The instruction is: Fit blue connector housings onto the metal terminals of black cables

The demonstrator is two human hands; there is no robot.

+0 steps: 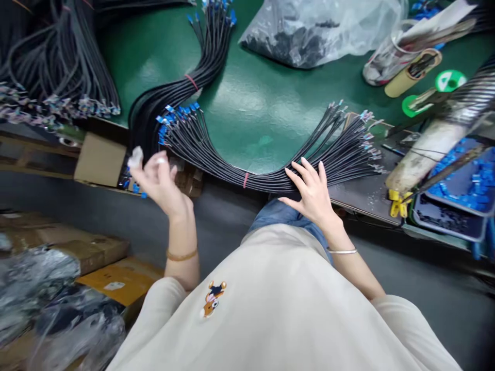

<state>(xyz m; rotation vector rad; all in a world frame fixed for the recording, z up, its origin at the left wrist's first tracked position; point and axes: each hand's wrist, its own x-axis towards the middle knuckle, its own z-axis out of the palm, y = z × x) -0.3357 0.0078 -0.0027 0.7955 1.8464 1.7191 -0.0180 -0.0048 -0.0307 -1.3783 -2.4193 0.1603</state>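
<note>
Where the dial's centre falls, we have a bundle of black cables (228,171) curving along the near edge of the green table (255,108), a red band (245,180) round its middle. Its blue-tipped ends fan toward ten o'clock, its pale-tipped ends toward two. Just off centre at three o'clock, our right hand (312,193) rests on the cables, fingers spread wide, pressing from above without closing round them. At nine o'clock our left hand (162,185) is raised near the blue tips, fingers curled; something white shows at its fingertips, but blur keeps us from telling whether it grips anything. Farther out, we see another banded cable bundle (213,51) at eleven, a heap of loose-ended cables (73,56) at ten, a plastic bag (309,41) of dark pieces at one, a clear cup (381,64) at two, blue parts (456,165) at three and cardboard boxes (116,281) at eight.
</note>
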